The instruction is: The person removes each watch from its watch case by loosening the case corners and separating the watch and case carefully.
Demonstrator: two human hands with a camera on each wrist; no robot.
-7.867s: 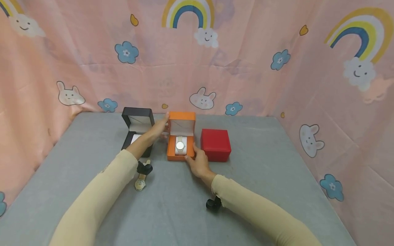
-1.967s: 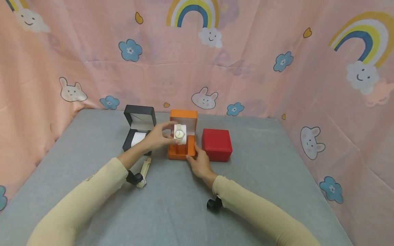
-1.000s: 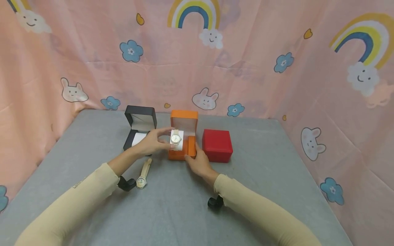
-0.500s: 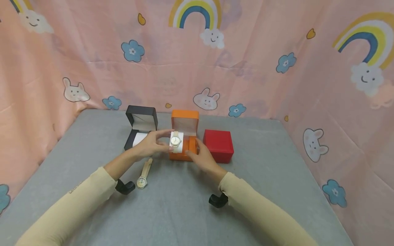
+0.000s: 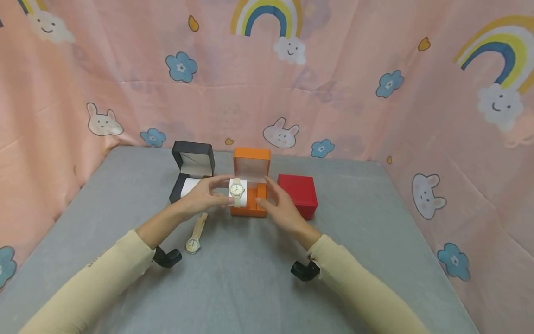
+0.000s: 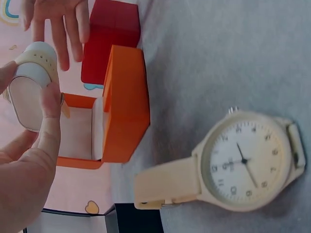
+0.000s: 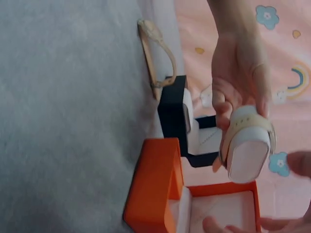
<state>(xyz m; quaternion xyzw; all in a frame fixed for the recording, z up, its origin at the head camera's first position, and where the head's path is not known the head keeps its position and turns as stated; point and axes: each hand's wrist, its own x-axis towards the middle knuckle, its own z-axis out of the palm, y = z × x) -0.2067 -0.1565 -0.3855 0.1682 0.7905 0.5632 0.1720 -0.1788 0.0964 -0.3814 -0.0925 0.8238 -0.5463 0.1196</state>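
Note:
My left hand (image 5: pixel 199 197) pinches a white watch cushion (image 7: pixel 249 158) between thumb and fingers, above the front of the orange watch box. A wristwatch (image 5: pixel 237 190) with a cream strap is wrapped round this cushion, its pale dial towards me in the head view. The orange box (image 5: pixel 252 154) stands with its lid up; its base holds no cushion. My right hand (image 5: pixel 288 211) has its fingers spread at the box's right side, apart from the cushion. A second cream-strapped watch (image 6: pixel 248 160) lies on the table nearer me, its strap pointing at the boxes.
Left of the orange box stands a black watch box (image 5: pixel 193 148), lid raised, with a white cushion (image 5: pixel 189 186) inside. A closed red box (image 5: pixel 298 188) is on the right. Grey cloth (image 5: pixel 246 278) covers the table; a pink patterned curtain (image 5: pixel 333 93) hangs behind.
The cushion with its watch has come out of the orange box in my left hand and shifted slightly left. My right hand has let go of the box and spread its fingers.

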